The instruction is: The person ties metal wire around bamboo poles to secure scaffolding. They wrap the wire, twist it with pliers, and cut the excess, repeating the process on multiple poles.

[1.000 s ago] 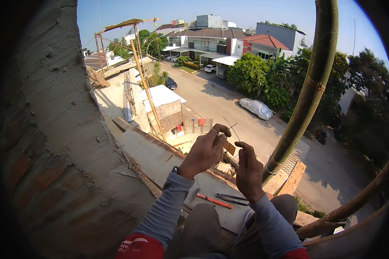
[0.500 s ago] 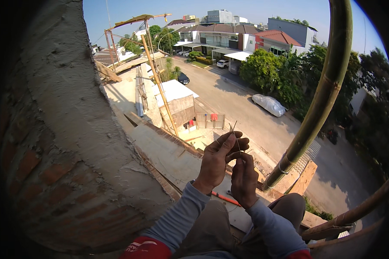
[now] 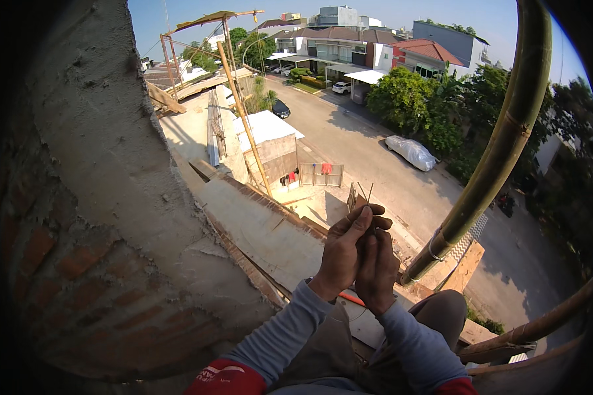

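Note:
My left hand (image 3: 341,253) is closed, its thumb pressed on the fingers around a thin wire (image 3: 369,192). Two short ends of the wire stick up in a narrow V above the fingertips. Close against it, my right hand (image 3: 377,270) has its fingers together over the lower part of the wire, which the hands mostly hide. A faint thin loop hangs below the right hand, near an orange-red tube or rod (image 3: 352,299). Both hands are raised in front of my knees, apart from the bamboo pole on the right.
A rough plastered wall (image 3: 112,164) with bare brick rises on my left. A thick bamboo pole (image 3: 487,171) stands at right, bound near its foot; another bamboo pole (image 3: 540,329) crosses lower right. Below lie a concrete ledge (image 3: 257,224), planks (image 3: 463,268) and a street (image 3: 349,138) far down.
My hands have drawn closer together and shifted slightly right. The right fingers have straightened upward beside the left hand, and the wire ends now spread in a V instead of crossing.

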